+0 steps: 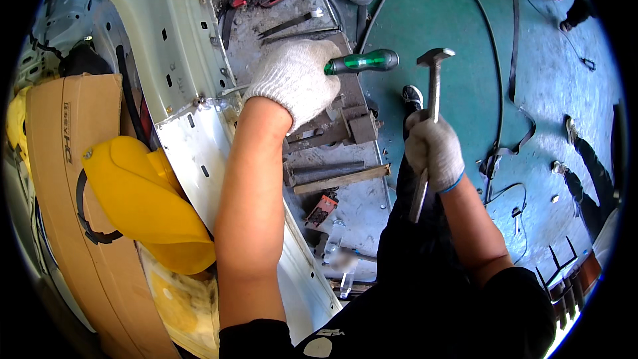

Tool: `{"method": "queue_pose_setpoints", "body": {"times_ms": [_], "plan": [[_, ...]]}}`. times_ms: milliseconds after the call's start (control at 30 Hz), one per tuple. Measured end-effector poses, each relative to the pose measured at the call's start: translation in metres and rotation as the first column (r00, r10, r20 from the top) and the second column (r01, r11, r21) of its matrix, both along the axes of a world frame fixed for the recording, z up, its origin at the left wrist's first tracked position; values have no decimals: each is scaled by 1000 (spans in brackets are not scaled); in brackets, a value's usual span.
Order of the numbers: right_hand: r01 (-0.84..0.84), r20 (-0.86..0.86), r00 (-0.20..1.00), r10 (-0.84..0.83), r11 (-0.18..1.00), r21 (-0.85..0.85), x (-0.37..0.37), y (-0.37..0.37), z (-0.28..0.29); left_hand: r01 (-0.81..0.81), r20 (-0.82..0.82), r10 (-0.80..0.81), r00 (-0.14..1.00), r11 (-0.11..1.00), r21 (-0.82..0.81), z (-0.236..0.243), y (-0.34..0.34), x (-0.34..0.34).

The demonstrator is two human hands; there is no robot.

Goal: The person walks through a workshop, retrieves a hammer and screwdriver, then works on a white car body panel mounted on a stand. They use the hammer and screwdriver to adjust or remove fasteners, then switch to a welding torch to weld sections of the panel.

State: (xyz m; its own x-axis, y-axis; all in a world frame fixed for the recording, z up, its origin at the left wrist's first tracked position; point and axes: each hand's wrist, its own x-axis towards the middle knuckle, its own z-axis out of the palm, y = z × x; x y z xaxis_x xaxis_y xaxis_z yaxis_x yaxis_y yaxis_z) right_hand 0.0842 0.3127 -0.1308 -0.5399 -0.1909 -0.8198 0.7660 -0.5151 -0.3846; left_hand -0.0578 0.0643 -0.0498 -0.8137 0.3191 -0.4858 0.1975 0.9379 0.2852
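Note:
My left hand [296, 81], in a white knitted glove, is closed round a screwdriver [367, 61] with a green and black handle. The handle sticks out to the right of the fist. A thin shaft shows on the fist's other side, its end at the flange of a pale car body panel [174, 46]; whether it touches cannot be made out. To the right, my gloved right hand [435, 151] grips a metal hammer [435, 83] by its shaft. The hammer's head is up, level with the screwdriver handle and apart from it.
Cardboard [73, 159] and a yellow face-shield helmet [143, 203] lie inside the car body at left. A metal bench [352, 206] beneath my hands carries tools, metal blocks and a wooden strip [342, 179]. A hose [495, 46] loops over the green floor. People's legs [591, 166] show at far right.

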Motion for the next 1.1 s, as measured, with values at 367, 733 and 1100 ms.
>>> {"method": "queue_pose_setpoints", "body": {"times_ms": [367,733,1100], "plan": [[201,-122,972,-203,979,-30,-33,29,-7,-12,-85,9,996,999,-37,0,-6,3],[-7,-96,995,-1,996,-86,-3,-23,-4,-61,106,77,991,988,-145,11,5,-7],[176,-61,982,-181,981,-80,-30,29,-9,-87,32,86,996,996,33,-1,-5,3]]}}
